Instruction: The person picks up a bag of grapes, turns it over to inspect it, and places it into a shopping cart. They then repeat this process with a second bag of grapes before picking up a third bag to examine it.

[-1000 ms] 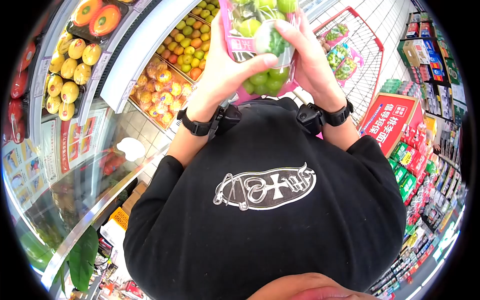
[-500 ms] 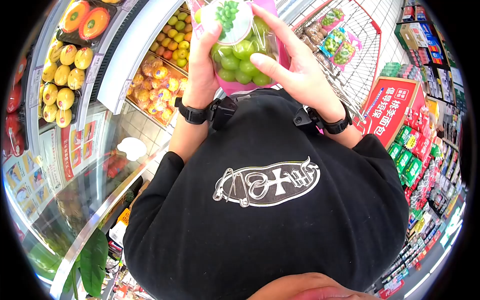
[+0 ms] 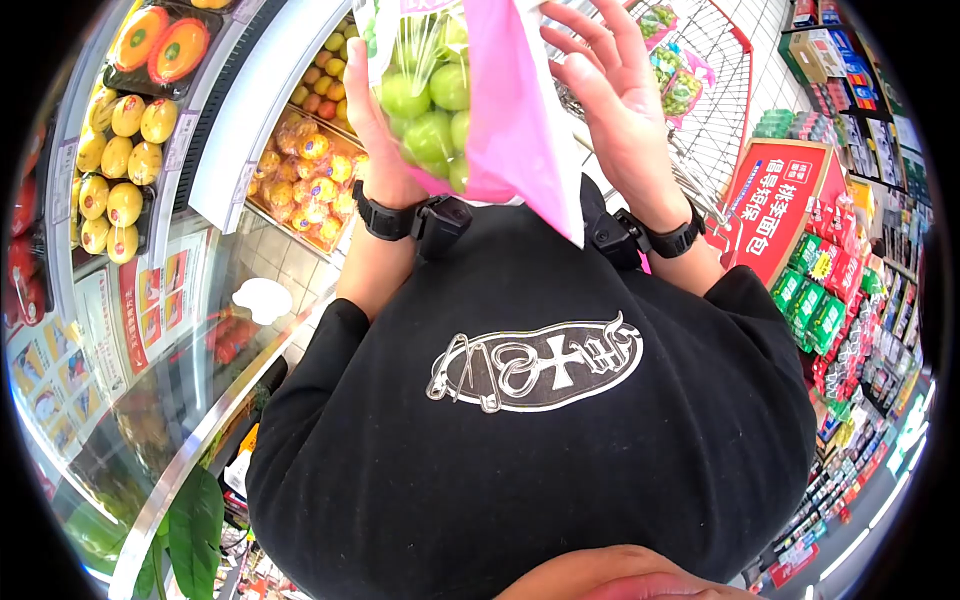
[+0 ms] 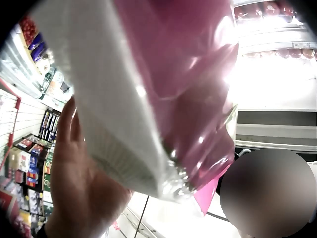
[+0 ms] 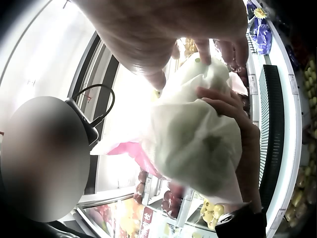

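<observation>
A bag of green grapes (image 3: pixel 430 115), clear at the front with a pink side, is held up before the chest. My left hand (image 3: pixel 388 160) grips it at its left side, thumb up along the edge. In the right wrist view, the left hand's fingers (image 5: pixel 225 106) lie across the bag's white back. My right hand (image 3: pixel 632 125) is on the other side, its fingers loosely spread beside the bag's upper edge. Its fingertips overlap the top of the bag in the right wrist view. The bag's white and pink faces fill much of the left wrist view.
A wire shopping cart (image 3: pixel 735 90) with red trim stands ahead on the right, bagged grapes (image 3: pixel 682 92) in it. Boxes of yellow and orange fruit (image 3: pixel 305 185) are at the left, beside a shelf of packed yellow melons (image 3: pixel 125 160). A red sign (image 3: pixel 775 210) stands at the right.
The bag has turned, so that its pink side now faces up toward the head camera. My right hand has come off the bag's front and spread its fingers. The left hand keeps its grip.
</observation>
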Demonstrator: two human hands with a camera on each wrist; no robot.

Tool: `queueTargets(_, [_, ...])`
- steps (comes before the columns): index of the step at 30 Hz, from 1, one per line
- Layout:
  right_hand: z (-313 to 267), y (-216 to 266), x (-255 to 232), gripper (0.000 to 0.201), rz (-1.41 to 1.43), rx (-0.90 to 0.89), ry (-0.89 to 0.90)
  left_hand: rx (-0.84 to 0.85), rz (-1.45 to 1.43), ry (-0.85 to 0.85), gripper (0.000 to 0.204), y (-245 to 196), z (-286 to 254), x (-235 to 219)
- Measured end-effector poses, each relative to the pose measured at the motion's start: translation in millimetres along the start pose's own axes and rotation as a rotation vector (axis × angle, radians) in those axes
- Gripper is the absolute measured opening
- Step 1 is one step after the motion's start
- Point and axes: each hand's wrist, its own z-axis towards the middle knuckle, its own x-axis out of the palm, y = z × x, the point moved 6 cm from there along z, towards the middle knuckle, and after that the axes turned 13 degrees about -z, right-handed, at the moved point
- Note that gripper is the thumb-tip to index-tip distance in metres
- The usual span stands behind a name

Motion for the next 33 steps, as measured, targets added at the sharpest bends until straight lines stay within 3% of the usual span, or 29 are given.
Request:
queueTargets(4, [1.0,15.2,10.9,0.089,-0.048,0.018,-0.053,0.021,0.03,-0.106,0.07,2.9,0.2,1.1])
queueTargets(8, [7.9,2.3,18.9,0.091,0.236,0.128,0.07,-0.019,0.008,-0.108,0.07,12.5,1.9,-0.9])
queueTargets(9, [6.4,18.1,23.6,0.088,0.134,0.133,0.093,-0.025,-0.003,-0.108,0.07,15.1,2.0,-2.1])
queueTargets(12, [8.3,10.0,21.4,0.084,0.133,0.012,-0.024,-0.052,-0.024,-0.105,0.07,18.2,0.4,-4.4])
queueTargets(16, [4.6,4.1,24.2,0.077,0.165,-0.073,0.004,-0.06,-0.03,-0.1,0.071,15.6,-1.9,-4.6])
queueTargets(23, [-3.3,27.9,41.3,0.076,0.214,-0.009,0.078,-0.064,-0.054,-0.082,0.071,7.0,-10.3,-4.2])
queueTargets(25, [-3.5,20.7,47.8,0.078,0.136,-0.108,0.125,-0.064,-0.056,-0.073,0.071,3.0,-13.6,-3.3])
queueTargets(30, [-1.4,13.8,55.7,0.089,0.171,-0.034,0.235,-0.063,-0.075,-0.02,0.071,-9.8,-19.5,-10.5])
queueTargets(32, [-2.4,21.0,54.9,0.092,0.116,0.051,0.252,-0.026,0.005,-0.024,0.071,-17.4,-19.6,-12.5])
queueTargets(33, [5.7,13.4,58.0,0.096,0.118,-0.035,0.256,0.025,0.108,-0.053,0.071,-19.8,-19.3,-10.0])
